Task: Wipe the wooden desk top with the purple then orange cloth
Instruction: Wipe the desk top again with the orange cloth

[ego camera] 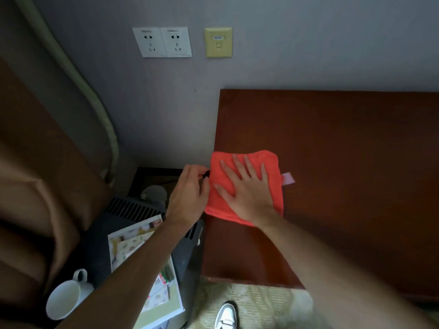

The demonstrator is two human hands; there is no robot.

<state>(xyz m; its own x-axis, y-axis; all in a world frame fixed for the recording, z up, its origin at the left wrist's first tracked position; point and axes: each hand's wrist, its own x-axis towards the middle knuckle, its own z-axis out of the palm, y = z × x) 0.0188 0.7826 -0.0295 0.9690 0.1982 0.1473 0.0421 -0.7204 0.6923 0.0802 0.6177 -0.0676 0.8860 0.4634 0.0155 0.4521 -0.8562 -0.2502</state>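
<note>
An orange cloth [247, 186], folded flat, is seen at the left edge of a dark wooden desk [344, 150]. It is pressed down by the right hand [244, 191], its grip open with fingers spread. A small dark object, too small to identify, is pinched by the left hand [190, 193] beside the cloth. The cloth is judged soft, light and limp, best steered under a flat palm.

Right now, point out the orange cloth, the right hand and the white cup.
orange cloth [270, 162], head view, bare upper right corner.
right hand [247, 188], head view, back of the hand.
white cup [64, 302], head view, inside of the bowl.
</note>
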